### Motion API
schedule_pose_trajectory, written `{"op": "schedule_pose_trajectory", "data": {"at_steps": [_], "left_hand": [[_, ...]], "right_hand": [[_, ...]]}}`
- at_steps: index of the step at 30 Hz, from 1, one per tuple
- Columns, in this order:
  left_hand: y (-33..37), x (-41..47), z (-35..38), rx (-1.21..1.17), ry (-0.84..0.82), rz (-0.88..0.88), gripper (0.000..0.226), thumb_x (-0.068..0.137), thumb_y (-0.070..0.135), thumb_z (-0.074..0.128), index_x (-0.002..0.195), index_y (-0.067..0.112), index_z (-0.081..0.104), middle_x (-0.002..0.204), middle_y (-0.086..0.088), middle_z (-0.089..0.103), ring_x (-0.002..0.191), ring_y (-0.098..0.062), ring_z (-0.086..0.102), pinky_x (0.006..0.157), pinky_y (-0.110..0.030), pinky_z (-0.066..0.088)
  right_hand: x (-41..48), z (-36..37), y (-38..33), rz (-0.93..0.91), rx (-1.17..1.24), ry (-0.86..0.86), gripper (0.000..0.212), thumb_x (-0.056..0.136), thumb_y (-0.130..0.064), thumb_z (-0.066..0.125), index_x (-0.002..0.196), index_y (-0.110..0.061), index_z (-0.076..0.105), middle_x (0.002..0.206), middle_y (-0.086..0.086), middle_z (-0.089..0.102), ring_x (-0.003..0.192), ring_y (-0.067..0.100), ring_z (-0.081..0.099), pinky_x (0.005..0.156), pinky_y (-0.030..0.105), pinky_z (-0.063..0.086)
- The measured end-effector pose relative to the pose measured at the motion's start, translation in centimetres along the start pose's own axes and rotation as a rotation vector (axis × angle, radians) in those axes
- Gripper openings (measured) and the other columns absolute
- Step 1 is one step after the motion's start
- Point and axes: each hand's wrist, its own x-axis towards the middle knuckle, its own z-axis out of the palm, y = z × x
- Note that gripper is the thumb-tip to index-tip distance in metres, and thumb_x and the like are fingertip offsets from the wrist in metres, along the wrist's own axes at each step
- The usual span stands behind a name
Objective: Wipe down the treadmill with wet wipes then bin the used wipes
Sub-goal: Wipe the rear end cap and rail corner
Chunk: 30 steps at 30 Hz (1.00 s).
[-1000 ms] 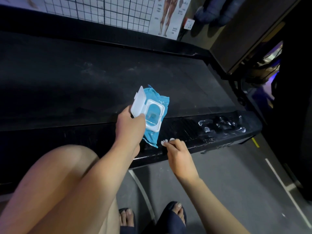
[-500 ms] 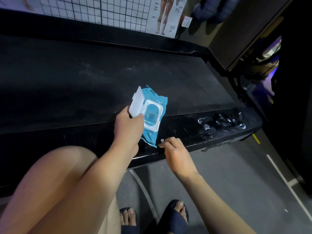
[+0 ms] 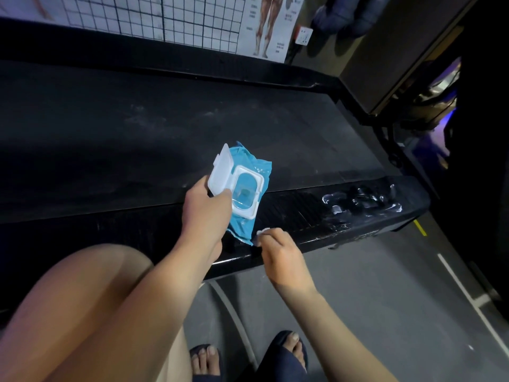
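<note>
Since the earlier frames little has shifted; the left hand (image 3: 205,210) still grasps the wipes pack (image 3: 252,172) at the same spot, its white flip lid (image 3: 220,172) still standing open; the right hand (image 3: 279,255) has stayed by the pack's lower corner, and a small white scrap (image 3: 260,233) now shows more plainly at its fingertips than half a second ago.

The blue pack lies tilted across the near edge of the treadmill belt (image 3: 192,125) and the side rail (image 3: 297,216); the left hand holds it from the left, thumb over the edge of the lid frame, fingers under the lid; the right hand is just beside the pack's bottom corner, fingers curled, pinching the scrap; whether that scrap is a wipe or a seal tab I cannot tell.

The belt is black and dusty with pale smears; the ribbed rail carries glossy clear patches (image 3: 363,201) to the right, film or wet I cannot tell; the floor (image 3: 371,312) is grey with a white line (image 3: 462,285); a bare knee (image 3: 96,299) fills the lower left, and feet in dark slippers (image 3: 286,351) stand below; on the far wall hang a grid chart (image 3: 151,17) and an anatomy poster (image 3: 267,26), with a socket (image 3: 304,34) beside them.
</note>
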Motion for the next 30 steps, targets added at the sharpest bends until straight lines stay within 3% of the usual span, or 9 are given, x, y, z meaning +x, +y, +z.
{"op": "schedule_pose_trajectory", "data": {"at_steps": [3, 6, 9, 11, 14, 18, 23, 26, 30], "left_hand": [[-0.2, 0.0, -0.1, 0.000, -0.003, -0.002, 0.035, 0.098, 0.000, 0.056, 0.097, 0.033, 0.069, 0.103, 0.007, 0.076, 0.093, -0.010, 0.073, 0.074, -0.027, 0.059], [-0.3, 0.1, 0.3, 0.007, -0.018, -0.006, 0.035, 0.098, 0.001, 0.056, 0.095, 0.033, 0.069, 0.101, 0.008, 0.076, 0.091, -0.009, 0.073, 0.071, -0.025, 0.057], [-0.7, 0.3, 0.9, 0.009, -0.034, -0.019, 0.033, 0.098, 0.002, 0.057, 0.096, 0.033, 0.069, 0.100, 0.009, 0.076, 0.091, -0.008, 0.072, 0.071, -0.024, 0.056], [-0.9, 0.4, 1.1, 0.006, -0.039, -0.026, 0.032, 0.099, 0.002, 0.058, 0.099, 0.032, 0.069, 0.099, 0.010, 0.076, 0.089, -0.007, 0.072, 0.069, -0.023, 0.055], [-1.0, 0.6, 1.1, -0.001, -0.025, -0.029, 0.031, 0.100, 0.003, 0.059, 0.107, 0.031, 0.069, 0.099, 0.010, 0.075, 0.088, -0.006, 0.072, 0.066, -0.020, 0.054], [-0.9, 1.0, 0.9, -0.021, -0.007, -0.026, 0.032, 0.099, 0.001, 0.058, 0.104, 0.031, 0.070, 0.101, 0.008, 0.076, 0.090, -0.009, 0.073, 0.064, -0.020, 0.055], [-0.7, 0.9, 1.2, -0.035, -0.015, -0.019, 0.034, 0.099, 0.000, 0.058, 0.096, 0.032, 0.068, 0.098, 0.009, 0.075, 0.086, -0.006, 0.072, 0.060, -0.017, 0.053], [-0.7, 0.7, 1.2, -0.028, -0.020, -0.019, 0.034, 0.099, 0.000, 0.057, 0.095, 0.033, 0.068, 0.098, 0.009, 0.076, 0.088, -0.007, 0.073, 0.061, -0.017, 0.054], [-0.9, 0.7, 1.1, -0.016, -0.023, -0.020, 0.034, 0.100, 0.001, 0.057, 0.099, 0.032, 0.069, 0.098, 0.010, 0.076, 0.088, -0.006, 0.073, 0.059, -0.016, 0.054]], "right_hand": [[0.8, -2.5, 3.0, 0.099, -0.011, 0.045, 0.024, 0.090, 0.005, 0.062, 0.102, -0.013, 0.073, 0.106, -0.001, 0.066, 0.097, 0.015, 0.065, 0.090, 0.025, 0.051], [1.4, -5.4, 6.7, 0.284, -0.097, 0.101, 0.028, 0.082, 0.010, 0.062, 0.093, -0.013, 0.073, 0.095, 0.004, 0.068, 0.087, 0.026, 0.067, 0.081, 0.033, 0.051], [4.1, -7.7, 8.1, 0.514, -0.019, 0.174, 0.009, 0.091, -0.008, 0.067, 0.091, -0.014, 0.074, 0.090, -0.002, 0.072, 0.082, 0.013, 0.064, 0.075, 0.019, 0.043], [6.6, -7.7, 8.4, 0.527, 0.038, 0.181, 0.002, 0.092, -0.018, 0.071, 0.092, -0.017, 0.073, 0.085, -0.007, 0.073, 0.079, 0.007, 0.066, 0.076, 0.020, 0.049], [9.0, -5.5, 8.3, 0.349, -0.016, 0.014, 0.011, 0.089, -0.008, 0.072, 0.098, -0.012, 0.078, 0.097, 0.001, 0.075, 0.089, 0.015, 0.070, 0.089, 0.030, 0.055], [9.8, -4.5, 8.9, 0.317, -0.159, -0.155, 0.018, 0.096, -0.014, 0.068, 0.108, -0.009, 0.079, 0.108, 0.009, 0.066, 0.098, 0.024, 0.065, 0.084, 0.014, 0.038], [6.4, -7.0, 8.6, 0.258, -0.198, -0.211, 0.018, 0.096, -0.009, 0.066, 0.108, -0.011, 0.079, 0.107, 0.009, 0.063, 0.094, 0.026, 0.067, 0.087, 0.014, 0.043], [3.9, -8.3, 8.8, 0.353, -0.187, -0.244, 0.024, 0.097, -0.008, 0.062, 0.111, -0.018, 0.079, 0.105, 0.005, 0.059, 0.088, 0.020, 0.062, 0.076, 0.004, 0.035], [4.4, -10.2, 9.1, 0.514, -0.212, -0.454, 0.021, 0.094, -0.019, 0.062, 0.098, -0.025, 0.082, 0.100, 0.005, 0.074, 0.096, 0.023, 0.069, 0.077, 0.021, 0.047]]}}
